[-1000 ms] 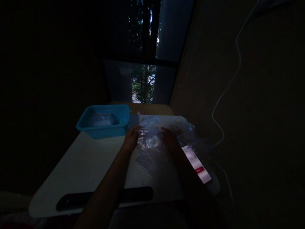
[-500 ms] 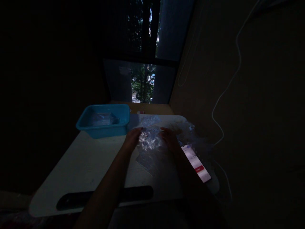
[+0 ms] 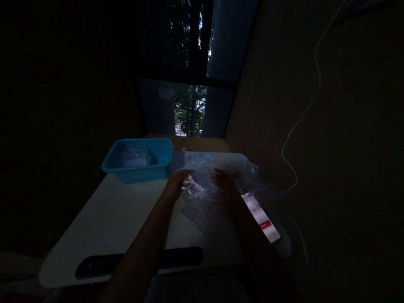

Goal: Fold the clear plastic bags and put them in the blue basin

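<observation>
Between my hands is a clear plastic bag (image 3: 199, 187), crinkled and shiny. My left hand (image 3: 176, 183) grips its left edge, thumb and fingers closed at the upper corner. On the opposite edge my right hand (image 3: 224, 182) pinches the plastic, though its fingers are dark and partly lost in shadow. Beneath the held bag, another flat clear bag (image 3: 194, 214) lies on the white table (image 3: 126, 219). Just beyond my hands rests a further crumpled clear bag (image 3: 199, 159).
A blue plastic basin (image 3: 147, 171) with clear packets (image 3: 135, 157) inside stands at the back left. More loose plastic (image 3: 248, 170) lies at the right. A lit phone (image 3: 261, 219) lies beside my right forearm. A white cable (image 3: 303, 113) hangs down the right wall.
The bag between my hands has shifted and looks smoother, its bright glints now spread differently. Both hands stay in nearly the same place.
</observation>
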Motion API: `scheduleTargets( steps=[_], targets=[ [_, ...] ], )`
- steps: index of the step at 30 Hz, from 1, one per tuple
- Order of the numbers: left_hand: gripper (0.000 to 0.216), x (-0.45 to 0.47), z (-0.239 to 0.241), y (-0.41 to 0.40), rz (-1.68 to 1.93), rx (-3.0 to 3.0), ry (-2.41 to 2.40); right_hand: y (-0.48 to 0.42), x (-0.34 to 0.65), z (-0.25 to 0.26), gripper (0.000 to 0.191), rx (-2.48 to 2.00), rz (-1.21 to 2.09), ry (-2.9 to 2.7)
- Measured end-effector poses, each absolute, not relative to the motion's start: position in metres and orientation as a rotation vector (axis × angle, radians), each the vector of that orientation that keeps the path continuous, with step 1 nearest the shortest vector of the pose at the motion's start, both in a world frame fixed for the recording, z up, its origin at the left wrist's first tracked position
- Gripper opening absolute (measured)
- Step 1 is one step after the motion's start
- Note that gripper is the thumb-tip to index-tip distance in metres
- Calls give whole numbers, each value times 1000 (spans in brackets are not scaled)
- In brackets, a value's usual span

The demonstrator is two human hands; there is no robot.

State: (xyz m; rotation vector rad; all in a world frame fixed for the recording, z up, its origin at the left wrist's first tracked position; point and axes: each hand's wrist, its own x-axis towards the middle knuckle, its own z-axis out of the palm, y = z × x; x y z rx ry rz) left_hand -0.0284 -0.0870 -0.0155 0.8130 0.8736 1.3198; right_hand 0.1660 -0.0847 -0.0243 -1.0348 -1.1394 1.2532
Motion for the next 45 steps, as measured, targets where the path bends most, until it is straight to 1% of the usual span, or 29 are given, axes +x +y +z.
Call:
scheduleTargets(
  steps=[5,7,10,12,14,17,19,23,27,30,35,40,45],
  targets=[
    [48,-32,-6,-94,927,709,714,-86,167,-18,46,-1012,1299,-1151],
    [44,-32,-8,-94,926,775,750,-87,166,-15,47,-1024,1313,-1183],
    [24,-29,-15,-94,952,982,831,-88,162,-12,48,-1027,1320,-1217],
    [19,-28,-18,-94,924,1084,861,-88,160,-12,44,-1037,1296,-1224],
    [20,-27,-20,-94,923,1102,873,-89,160,-12,38,-1039,1275,-1216],
    [25,-26,-21,-93,1015,1055,876,-91,160,-12,30,-1036,1315,-1206],
    [27,-24,-20,-92,1068,1028,885,-94,159,-11,26,-1063,1318,-1307],
    [29,-23,-18,-93,1086,990,910,-97,158,-7,34,-1121,1159,-1557],
    [25,-24,-18,-94,1043,982,872,-96,156,-6,32,-1136,1125,-1456],
    [25,-24,-20,-94,970,1034,838,-94,154,-8,33,-1132,1075,-1415],
    [27,-24,-24,-93,1019,1107,895,-95,152,-8,37,-1269,998,-1584],
    [31,-23,-24,-91,1107,1112,961,-100,148,-8,26,-1329,1050,-1693],
    [28,-22,-29,-90,1141,1126,882,-101,148,-11,22,-1244,1041,-1606]
  ],
)
